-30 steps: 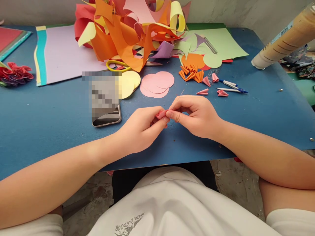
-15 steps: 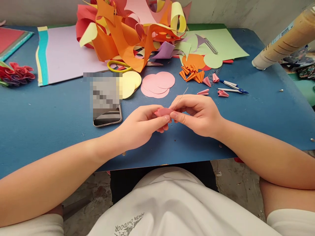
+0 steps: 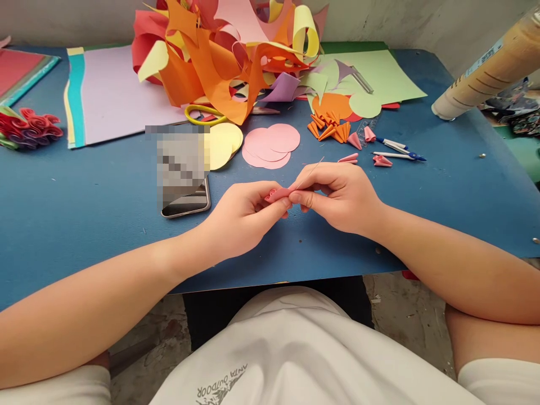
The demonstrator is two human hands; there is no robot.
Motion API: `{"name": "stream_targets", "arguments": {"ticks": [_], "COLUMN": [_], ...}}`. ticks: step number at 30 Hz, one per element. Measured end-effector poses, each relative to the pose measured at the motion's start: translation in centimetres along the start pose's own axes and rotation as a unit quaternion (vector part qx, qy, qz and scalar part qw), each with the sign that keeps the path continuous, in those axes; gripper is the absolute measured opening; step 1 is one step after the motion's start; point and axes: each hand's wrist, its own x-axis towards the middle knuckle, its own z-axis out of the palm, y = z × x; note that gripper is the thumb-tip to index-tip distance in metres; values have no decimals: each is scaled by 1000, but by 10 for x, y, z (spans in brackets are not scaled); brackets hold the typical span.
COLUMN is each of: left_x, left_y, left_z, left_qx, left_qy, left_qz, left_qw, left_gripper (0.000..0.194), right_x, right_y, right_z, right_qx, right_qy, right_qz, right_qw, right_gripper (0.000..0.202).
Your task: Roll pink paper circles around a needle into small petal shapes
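Note:
My left hand (image 3: 248,216) pinches the curled left end of a pink paper piece (image 3: 279,194), with a small spiral showing at its edge. The paper's other end is between the thumb and fingertips of my right hand (image 3: 341,197). From the right fingers a thin wire or needle (image 3: 312,170) sticks up at a slant; how it is held is partly hidden. Just beyond my hands lie several pink paper circles (image 3: 274,145). Small rolled pink paper cones (image 3: 348,158) rest past my right hand.
Yellow circles (image 3: 221,145) and a phone (image 3: 189,202) lie left of the hands. Orange paper cones (image 3: 331,126) and a pair of compasses (image 3: 400,154) are at right. Behind are yellow-handled scissors (image 3: 202,114), a heap of paper scraps (image 3: 223,62) and a leaning bottle (image 3: 481,70).
The pink paper has turned in my fingers, and its spiral end now shows at the left. The thin wire or needle leans lower to the right. My hands stay in nearly the same place.

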Motion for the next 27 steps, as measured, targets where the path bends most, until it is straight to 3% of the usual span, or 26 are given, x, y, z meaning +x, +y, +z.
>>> {"name": "stream_targets", "arguments": {"ticks": [7, 14, 23, 27], "left_x": [0, 0, 1, 2], "left_y": [-1, 0, 6, 6], "left_z": [0, 1, -1, 0], "left_qx": [71, -18, -117, -138], "left_qy": [30, 11, -20, -14], "left_qz": [34, -15, -66, -73], "left_qw": [996, 1000, 991, 988], "left_gripper": [28, 24, 18, 16], "right_x": [1, 0, 1, 2], "right_y": [-3, -3, 7, 7], "right_z": [-1, -1, -1, 0], "right_qx": [-37, -28, -8, 11], "right_qy": [-1, -3, 9, 9], "right_qz": [-15, 4, -60, -49], "right_qw": [999, 1000, 998, 999], "right_gripper": [7, 11, 20, 24]}}
